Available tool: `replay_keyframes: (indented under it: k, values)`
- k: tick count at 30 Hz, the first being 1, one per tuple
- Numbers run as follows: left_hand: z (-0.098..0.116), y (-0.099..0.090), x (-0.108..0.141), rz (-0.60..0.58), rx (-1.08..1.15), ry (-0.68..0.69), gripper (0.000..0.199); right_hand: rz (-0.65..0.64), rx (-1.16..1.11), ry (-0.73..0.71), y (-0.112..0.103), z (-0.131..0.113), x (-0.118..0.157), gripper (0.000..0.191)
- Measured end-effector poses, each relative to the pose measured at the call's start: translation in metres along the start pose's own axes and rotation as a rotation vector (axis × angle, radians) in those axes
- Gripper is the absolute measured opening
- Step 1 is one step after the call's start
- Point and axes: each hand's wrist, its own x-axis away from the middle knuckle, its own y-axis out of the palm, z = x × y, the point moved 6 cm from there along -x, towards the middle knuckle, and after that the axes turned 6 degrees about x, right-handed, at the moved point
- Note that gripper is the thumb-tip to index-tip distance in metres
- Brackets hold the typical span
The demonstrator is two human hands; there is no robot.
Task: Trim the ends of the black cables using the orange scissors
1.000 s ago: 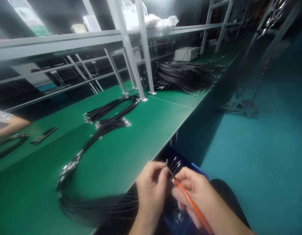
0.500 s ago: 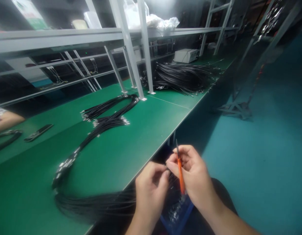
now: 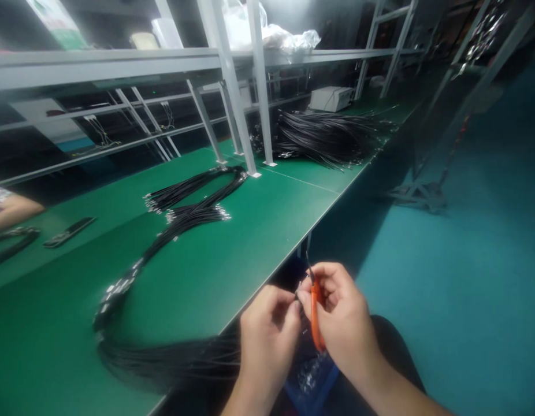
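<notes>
My left hand [image 3: 271, 323] is closed in a pinch on the thin dark end of a cable, just past the table's edge. Close beside it on the right, my right hand [image 3: 341, 306] holds an orange-handled tool [image 3: 316, 318] with a thin dark tip pointing up and away. The fingertips of both hands nearly meet at the small end. A long bundle of black cables [image 3: 176, 361] runs from the green table [image 3: 250, 254] toward my left hand. Under the hands, a blue container [image 3: 311, 384] holds small shiny pieces.
Black cables with pale ends [image 3: 198, 211] lie on the table near the shelf posts. A larger black cable pile [image 3: 323, 136] is farther back, by a white box [image 3: 331, 98]. At the left are a dark phone-like object [image 3: 69, 232] and another person's arm [image 3: 16, 211].
The orange-handled tool has tilted and shifted slightly left in my right hand, and more of its handle shows. My left hand has hardly moved.
</notes>
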Motion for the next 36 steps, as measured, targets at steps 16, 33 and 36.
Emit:
replay_keyframes:
  k: [16, 33, 36]
  values:
    - [-0.012, -0.010, -0.013, -0.232, 0.584, -0.191, 0.017, -0.867, -0.404, 0.348, -0.002, 0.021, 0.013, 0.042]
    - [-0.008, -0.008, -0.011, -0.267, 0.695, -0.177, 0.015, -0.882, -0.518, 0.382, 0.009, 0.024, 0.012, 0.035]
    - [-0.007, -0.009, -0.012, -0.256, 0.659, -0.143, 0.016, -0.869, -0.516, 0.370, 0.010, 0.023, 0.012, 0.033]
